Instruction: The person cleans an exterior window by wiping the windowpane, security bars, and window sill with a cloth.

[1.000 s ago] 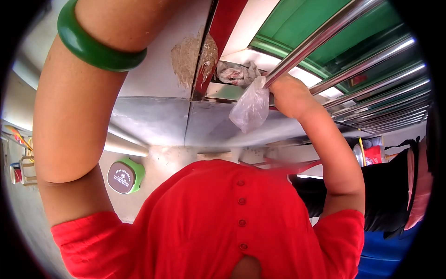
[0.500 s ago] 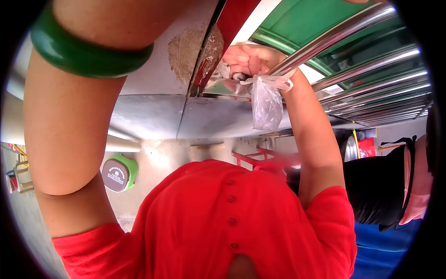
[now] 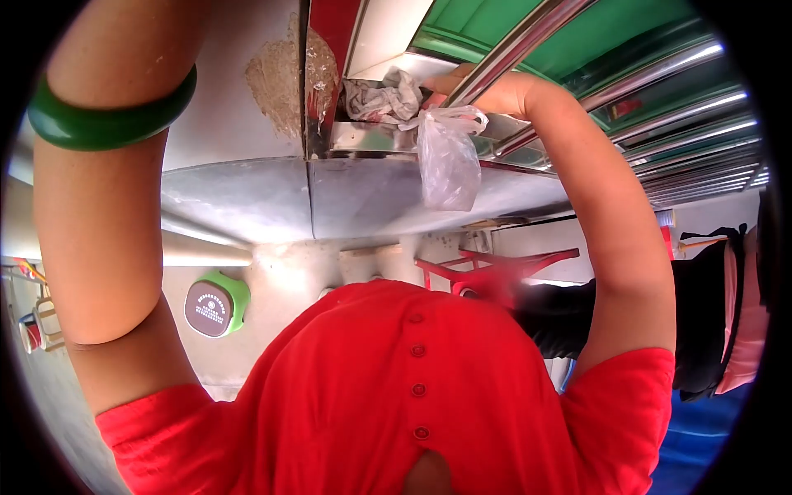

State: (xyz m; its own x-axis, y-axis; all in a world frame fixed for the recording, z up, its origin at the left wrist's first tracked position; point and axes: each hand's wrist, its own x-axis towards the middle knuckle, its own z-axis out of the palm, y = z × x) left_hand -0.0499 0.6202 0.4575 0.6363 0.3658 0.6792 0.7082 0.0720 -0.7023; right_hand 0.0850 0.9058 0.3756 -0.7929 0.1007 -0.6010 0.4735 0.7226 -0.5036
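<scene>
My right hand (image 3: 488, 89) reaches between the metal bars (image 3: 528, 41) of a window, its fingers partly hidden behind one bar. They look stretched out and slightly apart, with their tips close to a crumpled grey rag (image 3: 384, 97) on the ledge. Whether they touch the rag is unclear. A thin clear plastic bag (image 3: 448, 161) hangs by its handles at the near bar, just below the hand. My left arm, with a green bangle on it, runs up out of the frame at the upper left, so my left hand is out of sight.
Green window panels (image 3: 610, 41) lie behind the bars. Grey tiles (image 3: 239, 198) line the wall under the ledge (image 3: 375, 139). A green stool with a dark seat (image 3: 208, 308) stands at lower left, a red metal frame (image 3: 495, 268) beyond my body. Dark and pink cloth hangs at right.
The open palm seen over the rag has drawn back toward the bar, and more of the rag shows. The bag still hangs there. The fingertips at the top edge are gone from view.
</scene>
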